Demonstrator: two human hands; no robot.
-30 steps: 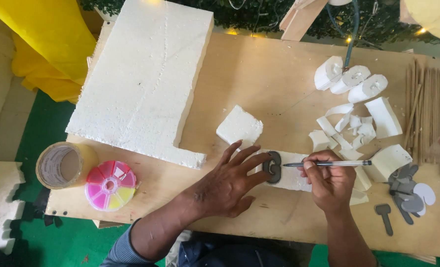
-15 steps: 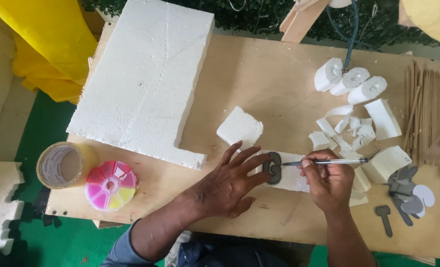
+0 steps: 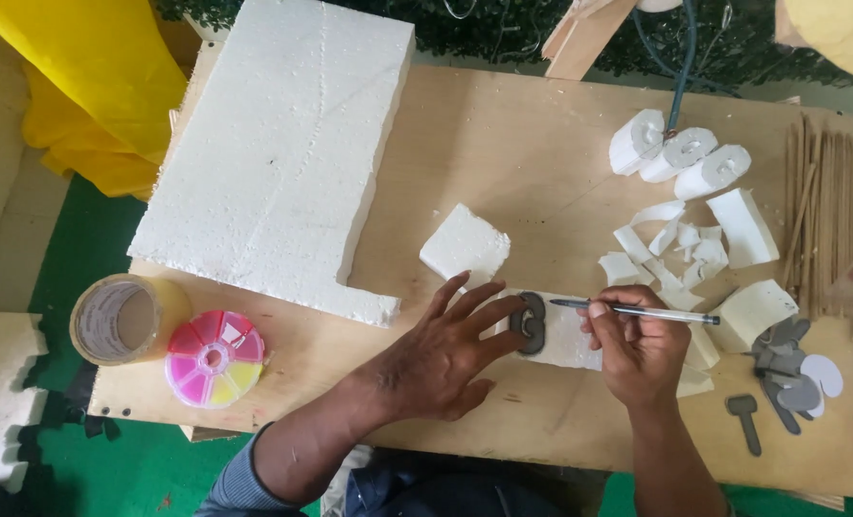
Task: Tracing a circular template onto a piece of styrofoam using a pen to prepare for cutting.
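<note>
Fingers (image 3: 503, 311) on flat grey template (image 3: 530, 324)

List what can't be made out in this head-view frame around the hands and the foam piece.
- Foam piece, head view: its near and right parts are covered by the right hand.
- Grey template: left hand fingertips overlap its left edge, so its full outline is unclear.
- Pen tip: too small to tell whether it touches the foam.
- Grey cutouts: stacked, so the shapes underneath are hidden.
- Stick bundle: partly cut off by the right edge.
</note>
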